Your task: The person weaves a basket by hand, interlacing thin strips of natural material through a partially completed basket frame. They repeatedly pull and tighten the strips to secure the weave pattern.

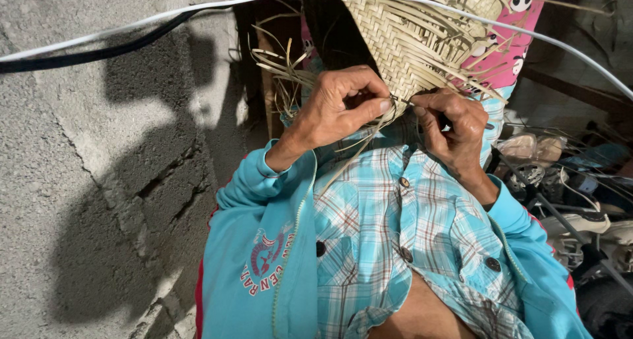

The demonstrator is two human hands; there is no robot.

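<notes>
matt woven straw mat (409, 42), soft plaid cloth shirt (389, 233), smooth turquoise jacket (264, 247), rough grey concrete wall (99, 181).

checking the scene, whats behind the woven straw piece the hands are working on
Behind the woven straw piece a pink patterned cloth shows at its right edge. How far that cloth extends is covered by the weave and both hands, left and right.

woven mat (422, 36) cut off at top edge, lower corner hidden behind both hands
</notes>
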